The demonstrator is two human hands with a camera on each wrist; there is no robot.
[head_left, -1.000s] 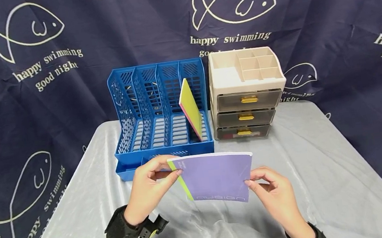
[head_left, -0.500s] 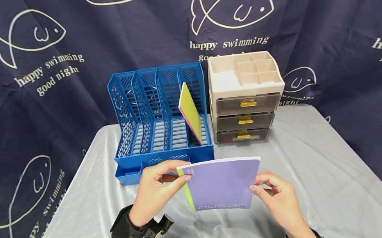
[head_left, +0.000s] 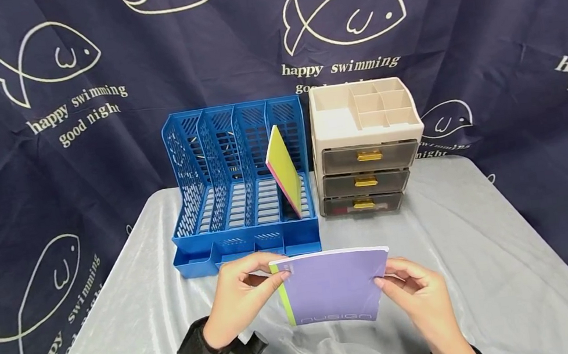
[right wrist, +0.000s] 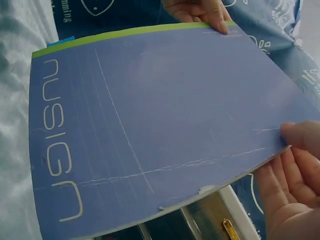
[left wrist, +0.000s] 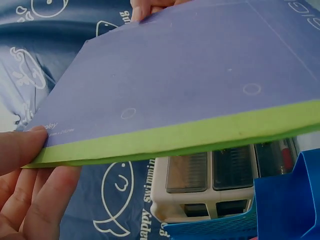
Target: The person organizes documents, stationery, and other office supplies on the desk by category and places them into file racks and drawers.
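Note:
A purple notebook (head_left: 333, 288) with a lime-green spine strip and the letters "nusign" is held above the table between both hands. My left hand (head_left: 242, 295) pinches its spine side near the upper left corner, thumb on the cover. At the opposite edge my right hand (head_left: 421, 296) pinches it, thumb on the cover and fingers behind. The right wrist view shows creases across the notebook cover (right wrist: 150, 120). Beyond the hands stands a blue file rack (head_left: 246, 237) with upright dividers. A yellow-green notebook (head_left: 283, 168) with a pink edge leans in its rightmost slot.
Right of the rack is a cream desktop organizer (head_left: 341, 121) with open top compartments and three smoky drawers with gold handles. A grey-white cloth (head_left: 461, 250) covers the table. Behind hangs a navy curtain (head_left: 217, 50) printed with fish.
The head view has shifted, so the rack and organizer sit lower in it. Both hands and the purple notebook have moved down and slightly right in view, uncovering the rack's front trays.

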